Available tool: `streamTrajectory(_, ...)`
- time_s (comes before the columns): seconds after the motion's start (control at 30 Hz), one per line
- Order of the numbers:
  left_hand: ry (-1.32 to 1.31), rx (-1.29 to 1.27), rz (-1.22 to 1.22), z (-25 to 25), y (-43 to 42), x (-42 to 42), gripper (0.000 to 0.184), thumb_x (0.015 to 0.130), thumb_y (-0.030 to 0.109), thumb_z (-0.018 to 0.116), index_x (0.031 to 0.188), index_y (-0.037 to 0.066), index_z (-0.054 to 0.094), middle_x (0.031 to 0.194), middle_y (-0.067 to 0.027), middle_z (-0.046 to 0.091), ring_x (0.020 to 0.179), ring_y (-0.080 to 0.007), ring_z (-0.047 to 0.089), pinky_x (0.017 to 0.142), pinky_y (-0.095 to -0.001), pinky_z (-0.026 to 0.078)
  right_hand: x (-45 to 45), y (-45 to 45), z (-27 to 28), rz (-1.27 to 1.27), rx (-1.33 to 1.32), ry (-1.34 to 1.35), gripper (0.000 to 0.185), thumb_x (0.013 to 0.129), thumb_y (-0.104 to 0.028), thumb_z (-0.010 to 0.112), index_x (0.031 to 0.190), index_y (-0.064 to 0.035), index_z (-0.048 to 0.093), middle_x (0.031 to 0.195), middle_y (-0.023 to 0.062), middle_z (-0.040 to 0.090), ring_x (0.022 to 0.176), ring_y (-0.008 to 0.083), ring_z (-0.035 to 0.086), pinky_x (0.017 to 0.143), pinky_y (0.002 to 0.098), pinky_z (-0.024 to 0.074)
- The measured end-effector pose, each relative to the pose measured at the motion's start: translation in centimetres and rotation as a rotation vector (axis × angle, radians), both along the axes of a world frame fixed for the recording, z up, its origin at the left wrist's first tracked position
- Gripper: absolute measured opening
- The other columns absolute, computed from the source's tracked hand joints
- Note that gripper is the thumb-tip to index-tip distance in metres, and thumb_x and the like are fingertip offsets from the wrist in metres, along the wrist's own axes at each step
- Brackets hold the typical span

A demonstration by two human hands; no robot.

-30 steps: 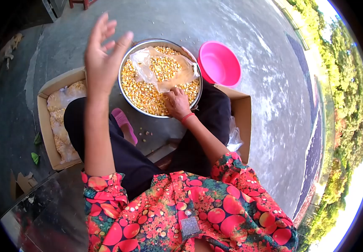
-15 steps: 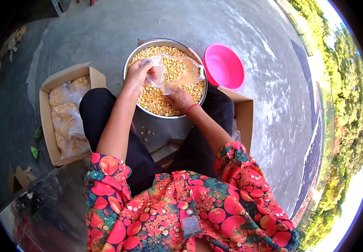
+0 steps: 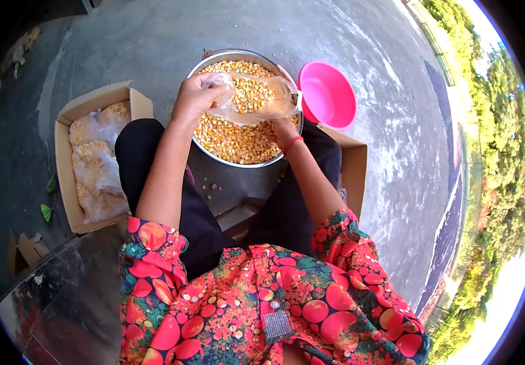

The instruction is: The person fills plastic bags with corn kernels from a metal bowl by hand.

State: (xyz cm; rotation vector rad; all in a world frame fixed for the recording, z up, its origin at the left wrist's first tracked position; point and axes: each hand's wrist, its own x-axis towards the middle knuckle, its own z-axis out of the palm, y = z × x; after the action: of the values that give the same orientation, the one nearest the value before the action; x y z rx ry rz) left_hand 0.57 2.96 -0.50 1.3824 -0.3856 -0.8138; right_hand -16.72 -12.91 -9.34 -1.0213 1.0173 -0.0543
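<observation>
My left hand is closed on the left edge of a clear plastic bag, holding it over a round metal basin. Yellow corn kernels fill the basin and show through the film. A red beaded bracelet circles the wrist of my right hand. That hand is low at the basin's right side, against the lower right part of the bag. Its fingers are hidden by film and kernels, so I cannot tell whether they grip anything.
A pink plastic tub stands right of the basin. To the left, a cardboard box holds bagged corn. Another cardboard box is beside my right leg. Kernels are scattered on the concrete floor, and an animal lies far left.
My right hand has moved right and up out of the middle kernels to the bag's lower right. My left hand has shifted slightly left, and the bag looks more stretched out sideways.
</observation>
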Motion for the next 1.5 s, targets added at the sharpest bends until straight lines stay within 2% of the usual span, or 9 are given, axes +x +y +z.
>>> streamTrajectory(0.13,-0.231,0.11,-0.005,-1.1,-0.4,0.2,0.022,0.081,0.019,0.061,0.096,0.002,0.063,0.069,0.0031,0.054,0.052,-0.0028,0.042,0.044,-0.0174,0.035,-0.7,-0.1,1.6,-0.104,0.142,-0.057,0.008,0.086,-0.019,0.049,0.089,-0.0116,0.049,0.067,0.0,0.045,0.044,0.0046,0.032,0.034,0.0178,0.0201)
streamTrajectory(0.33,0.035,-0.042,0.067,-1.6,-1.0,0.2,0.023,0.088,0.026,0.053,0.09,0.004,0.06,0.07,-0.0003,0.053,0.048,-0.0024,0.039,0.039,-0.0181,0.029,-2.0,0.5,3.5,0.018,0.2,-0.145,0.008,0.089,-0.016,0.047,0.089,-0.0083,0.049,0.068,-0.0004,0.045,0.046,0.003,0.03,0.034,0.015,0.0188)
streamTrajectory(0.57,-0.054,-0.018,0.066,-0.3,-0.5,-0.3,0.036,0.091,0.037,0.046,0.09,0.003,0.059,0.068,-0.002,0.055,0.046,-0.0024,0.037,0.039,-0.0181,0.028,0.5,2.4,8.2,0.166,0.329,-0.431,0.012,0.092,-0.019,0.043,0.088,-0.0084,0.048,0.067,-0.0014,0.043,0.048,0.0021,0.029,0.037,0.0153,0.0196)
streamTrajectory(0.67,-0.155,0.08,0.065,-1.1,-0.9,-0.2,0.044,0.09,0.043,0.042,0.081,0.004,0.062,0.062,-0.002,0.056,0.052,-0.008,0.049,0.047,-0.023,0.039,3.9,1.8,8.1,0.142,0.3,-0.41,0.012,0.091,-0.019,0.044,0.088,-0.0082,0.049,0.065,-0.0017,0.042,0.048,0.0028,0.03,0.037,0.0155,0.0201)
streamTrajectory(0.77,-0.17,0.069,0.076,-1.3,-0.9,-0.1,0.044,0.091,0.041,0.044,0.094,0.001,0.059,0.064,-0.0025,0.056,0.043,-0.0026,0.034,0.039,-0.0186,0.027,6.8,0.2,6.5,0.107,0.129,-0.209,0.013,0.089,-0.017,0.046,0.089,-0.0058,0.052,0.065,-0.0005,0.048,0.051,0.0075,0.041,0.039,0.0191,0.0318)
streamTrajectory(0.87,-0.144,0.087,0.041,-0.9,-0.4,0.1,0.047,0.09,0.044,0.042,0.081,0.002,0.062,0.059,-0.0023,0.056,0.051,-0.0096,0.05,0.05,-0.0249,0.041,8.8,0.6,8.2,-0.084,-0.093,-0.074,0.024,0.087,-0.018,0.048,0.102,-0.001,0.055,0.089,0.0124,0.058,0.075,0.0209,0.06,0.056,0.0295,0.0507)
streamTrajectory(0.93,-0.152,0.086,0.054,-0.5,-0.2,0.2,0.047,0.09,0.043,0.042,0.082,0.002,0.062,0.059,-0.0023,0.056,0.051,-0.0096,0.05,0.05,-0.0251,0.041,7.3,-2.8,4.9,0.585,-1.116,-0.256,0.034,0.083,-0.021,0.052,0.112,-0.0033,0.054,0.097,0.012,0.058,0.085,0.0204,0.058,0.065,0.0319,0.0508)
streamTrajectory(1.1,-0.158,0.073,0.035,-0.7,0.0,0.6,0.044,0.091,0.043,0.042,0.102,0.003,0.058,0.069,-0.0038,0.057,0.043,-0.0023,0.035,0.037,-0.0184,0.028,7.5,-3.7,5.1,0.273,-0.978,0.036,0.043,0.07,-0.022,0.065,0.108,-0.0046,0.058,0.104,0.0154,0.059,0.092,0.0236,0.058,0.08,0.0312,0.0454)
streamTrajectory(1.5,-0.028,-0.032,0.033,-0.4,-0.6,-0.1,0.046,0.09,0.044,0.042,0.109,0.004,0.056,0.072,-0.006,0.059,0.044,-0.0016,0.034,0.037,-0.0172,0.026,2.5,-3.1,6.6,0.497,-1.232,0.002,0.062,0.068,-0.014,0.066,0.123,0.0001,0.042,0.137,0.0167,0.03,0.125,0.0295,0.033,0.102,0.0326,0.0295)
